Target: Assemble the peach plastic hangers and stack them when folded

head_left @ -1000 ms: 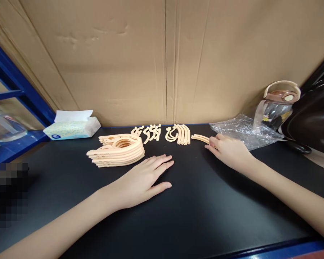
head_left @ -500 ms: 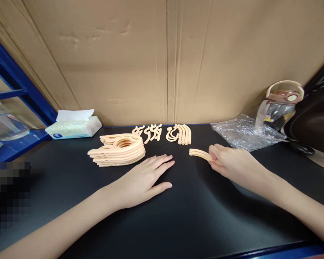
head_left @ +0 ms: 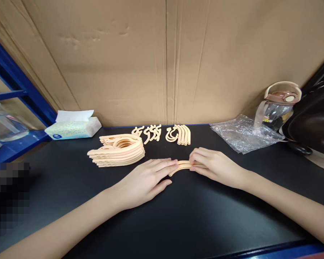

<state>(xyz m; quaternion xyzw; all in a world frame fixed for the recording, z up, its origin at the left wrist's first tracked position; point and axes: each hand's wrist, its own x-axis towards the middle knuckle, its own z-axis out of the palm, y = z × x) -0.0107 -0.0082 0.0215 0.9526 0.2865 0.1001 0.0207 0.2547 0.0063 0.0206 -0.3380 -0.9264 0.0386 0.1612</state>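
Note:
Two cream curved plastic strips, which look like hanger arms, lie side by side on the black table. My right hand is closed round their right part, thumb and fingers pinching them. With fingers stretched out flat, my left hand rests palm down, its fingertips at the strips' left end. Just beyond my left hand is a stack of cream plastic hanger pieces. Behind the hands lie several small hooks, a few more hooks and several matching curved strips in a row.
A tissue pack stands at the back left by a blue frame. At the back right are a crumpled clear plastic bag and a drinking bottle with a strap. A cardboard wall closes off the back.
My right hand has moved left with the curved strips, bringing their left end to my left fingertips. My left hand has stayed nearly in place, fingers still stretched.

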